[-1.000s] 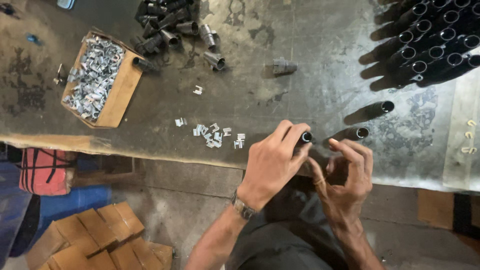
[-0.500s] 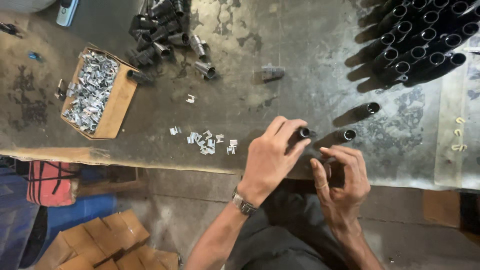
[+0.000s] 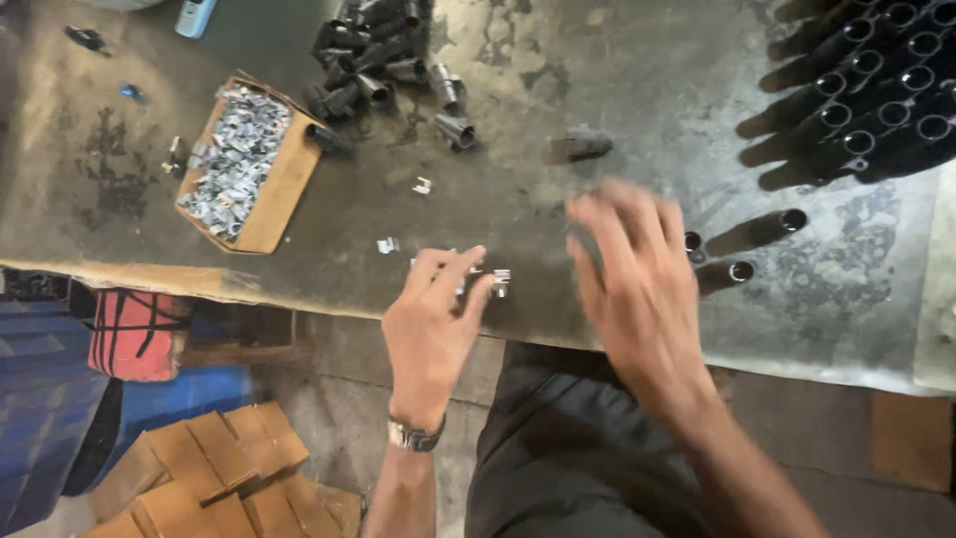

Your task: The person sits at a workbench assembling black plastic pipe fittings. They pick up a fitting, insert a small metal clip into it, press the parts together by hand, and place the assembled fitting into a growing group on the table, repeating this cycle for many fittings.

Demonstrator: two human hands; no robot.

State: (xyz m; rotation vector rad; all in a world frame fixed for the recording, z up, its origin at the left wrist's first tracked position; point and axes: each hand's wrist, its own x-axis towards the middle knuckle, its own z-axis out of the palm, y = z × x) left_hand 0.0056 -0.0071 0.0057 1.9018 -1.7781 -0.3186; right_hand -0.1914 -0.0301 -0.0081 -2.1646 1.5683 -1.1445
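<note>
While the left hand (image 3: 430,334) pinched at small metal clips (image 3: 488,279) near the table (image 3: 558,80) edge, right hand (image 3: 637,289) hovered spread, blurred. Clips judged light, stiff, slippery; take by flat sides.

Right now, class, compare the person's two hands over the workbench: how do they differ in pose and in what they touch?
The left hand is sharp, with fingers curled onto the small metal clips at the bench edge; the right hand is blurred, fingers spread.
The left hand touches the clips; the right hand hovers empty, near two dark tubes.
The left wrist bears a watch; the right shows none.
Both are bare, over the workbench.
</note>
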